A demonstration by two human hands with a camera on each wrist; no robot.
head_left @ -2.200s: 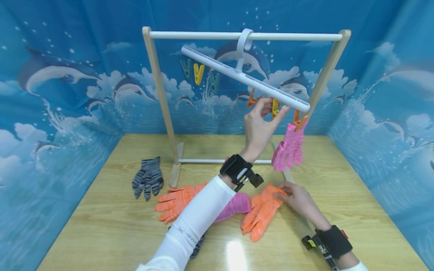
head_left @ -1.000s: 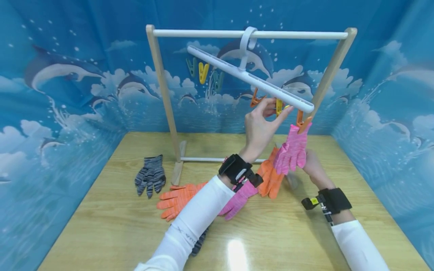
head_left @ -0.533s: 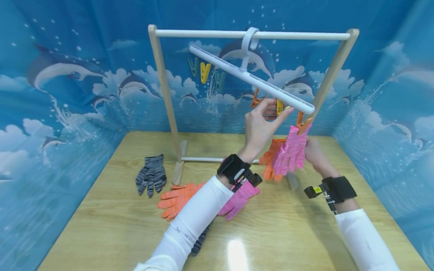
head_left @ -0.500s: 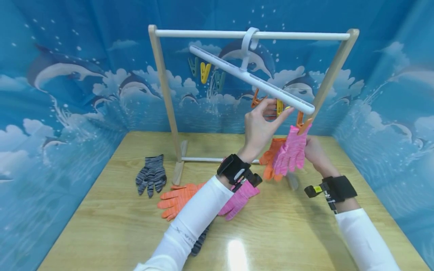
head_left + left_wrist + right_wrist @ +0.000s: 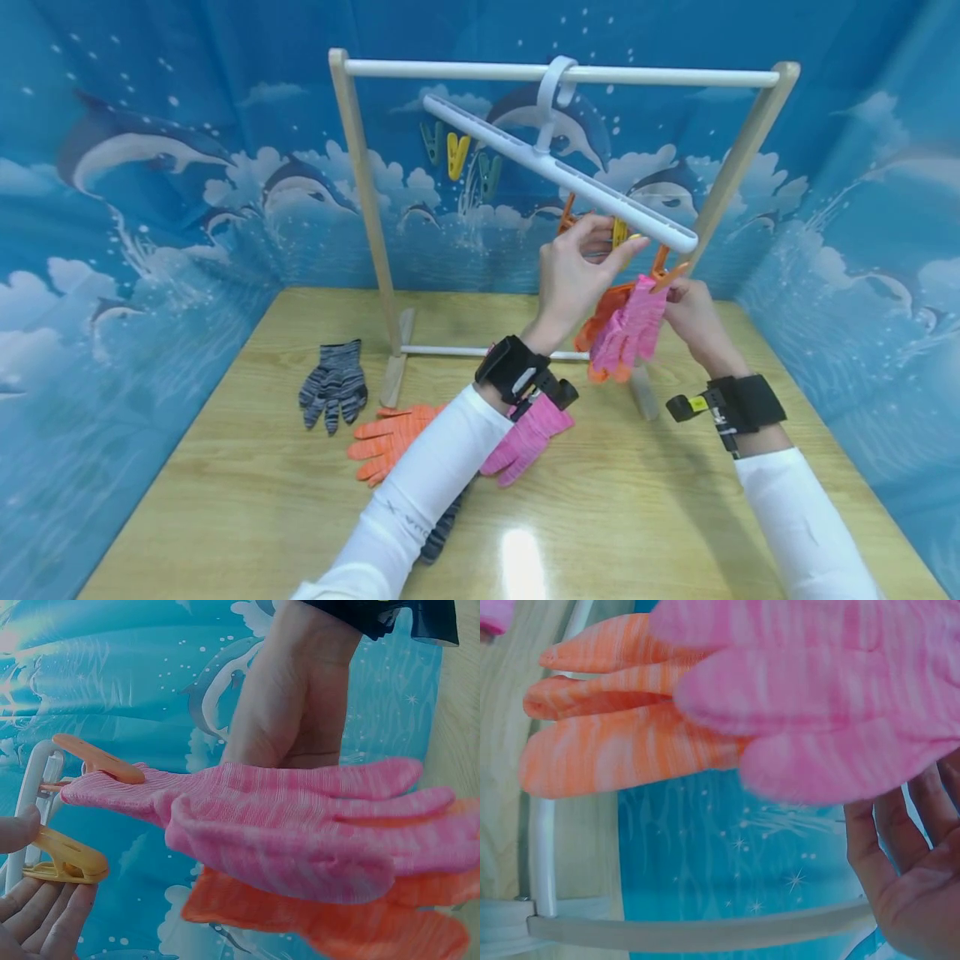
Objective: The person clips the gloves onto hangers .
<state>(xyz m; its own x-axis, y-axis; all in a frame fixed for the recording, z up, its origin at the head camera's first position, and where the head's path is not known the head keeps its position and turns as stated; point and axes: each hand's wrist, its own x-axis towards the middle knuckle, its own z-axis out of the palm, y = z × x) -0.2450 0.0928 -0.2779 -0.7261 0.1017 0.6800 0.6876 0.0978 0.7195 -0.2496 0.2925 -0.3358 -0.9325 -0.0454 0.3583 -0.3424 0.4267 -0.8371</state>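
Observation:
My left hand [image 5: 573, 275] pinches a yellow clothespin [image 5: 71, 859] that hangs under the tilted white hanger [image 5: 555, 171]. Its thumb and fingers press the handles from both sides. A pink glove [image 5: 639, 321] hangs at the hanger's low right end from an orange clothespin [image 5: 666, 275]. Behind that pink glove, my right hand [image 5: 693, 312] holds up an orange glove [image 5: 600, 318] with its fingers dangling. The right fingertips are hidden by the pink glove. In the left wrist view the orange glove [image 5: 247, 900] sits just below the pink one, apart from the yellow clothespin.
The hanger hooks over the white rail [image 5: 450, 70] of a wooden stand. Green and yellow clothespins [image 5: 457, 156] hang at its high left end. On the table [image 5: 600, 517] lie a grey striped glove [image 5: 333, 383], an orange glove [image 5: 390, 442] and a pink glove [image 5: 528, 442]; a dark glove [image 5: 444, 529] is partly covered by my left sleeve.
My right hand has lifted the orange glove off the table and up behind the hanging pink glove, which now swings slightly left. My left hand stays at the yellow clothespin.

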